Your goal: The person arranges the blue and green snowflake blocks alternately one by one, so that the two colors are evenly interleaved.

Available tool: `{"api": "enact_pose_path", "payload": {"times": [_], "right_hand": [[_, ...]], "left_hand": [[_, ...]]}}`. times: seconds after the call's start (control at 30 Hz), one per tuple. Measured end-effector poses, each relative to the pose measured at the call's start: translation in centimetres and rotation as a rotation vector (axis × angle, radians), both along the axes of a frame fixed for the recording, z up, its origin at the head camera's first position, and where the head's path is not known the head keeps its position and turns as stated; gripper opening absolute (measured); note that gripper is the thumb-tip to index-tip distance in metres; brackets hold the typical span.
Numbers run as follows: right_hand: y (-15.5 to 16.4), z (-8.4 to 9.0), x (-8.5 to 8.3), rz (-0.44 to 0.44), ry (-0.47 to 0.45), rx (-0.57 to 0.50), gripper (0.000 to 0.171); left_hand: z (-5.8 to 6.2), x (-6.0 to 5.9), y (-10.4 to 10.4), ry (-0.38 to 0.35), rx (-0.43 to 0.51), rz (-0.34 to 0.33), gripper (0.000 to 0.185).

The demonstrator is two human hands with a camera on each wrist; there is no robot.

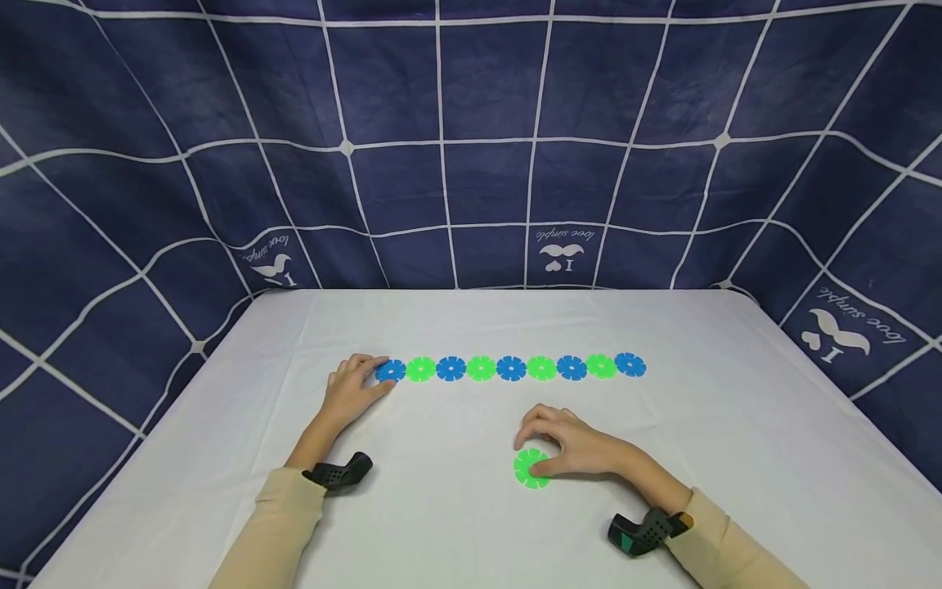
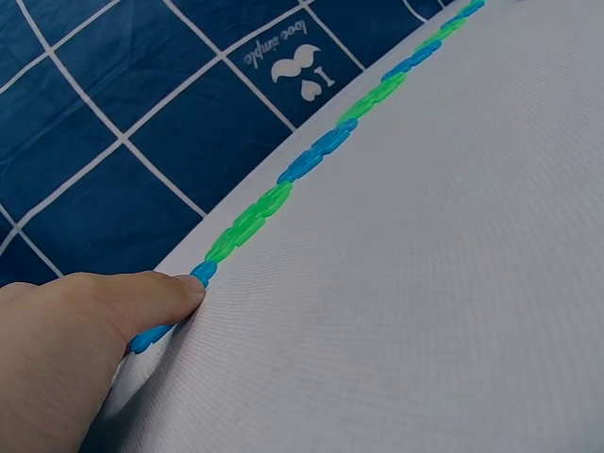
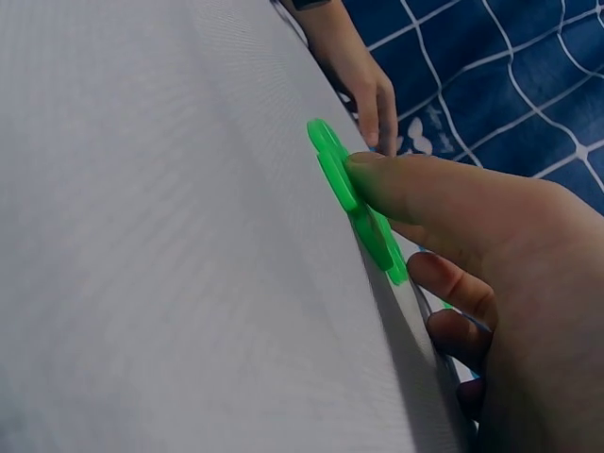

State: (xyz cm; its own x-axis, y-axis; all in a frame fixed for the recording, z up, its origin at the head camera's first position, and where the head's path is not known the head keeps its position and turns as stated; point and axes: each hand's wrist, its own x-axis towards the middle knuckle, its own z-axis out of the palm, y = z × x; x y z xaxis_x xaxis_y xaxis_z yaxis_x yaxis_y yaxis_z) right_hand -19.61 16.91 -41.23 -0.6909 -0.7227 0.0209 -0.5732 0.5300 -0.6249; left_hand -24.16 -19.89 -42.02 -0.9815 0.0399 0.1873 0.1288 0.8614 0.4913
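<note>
Several notched plastic interlocking discs, blue and green in turn, form a straight row across the table. At its left end is a blue interlocking disc (image 1: 392, 371); my left hand (image 1: 351, 397) holds it between thumb and forefinger, and the left wrist view shows the thumb (image 2: 156, 302) against its near edge. Nearer to me, my right hand (image 1: 577, 443) grips a loose green interlocking disc (image 1: 526, 468). Its thumb (image 3: 406, 189) presses on the disc's face, and the other fingers are curled beyond its edge. In the right wrist view that disc appears tilted, close over the cloth.
A white cloth covers the table (image 1: 441, 507). Behind it and along both sides hangs a dark blue curtain (image 1: 486, 184) with white grid lines. The row's right end is another blue disc (image 1: 630, 365). Both wrists wear black camera mounts (image 1: 341, 472).
</note>
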Motion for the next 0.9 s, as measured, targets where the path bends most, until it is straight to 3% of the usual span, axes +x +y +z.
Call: {"api": "enact_pose_path", "payload": {"times": [0.63, 0.9], "right_hand": [[-0.19, 0.16, -0.38, -0.002, -0.030, -0.030, 0.022], [0.21, 0.20, -0.30, -0.004, -0.119, -0.095, 0.025]], "left_hand": [[0.07, 0.09, -0.23, 0.000, 0.004, 0.004, 0.053], [0.04, 0.05, -0.10, -0.002, 0.007, -0.003, 0.054]]}}
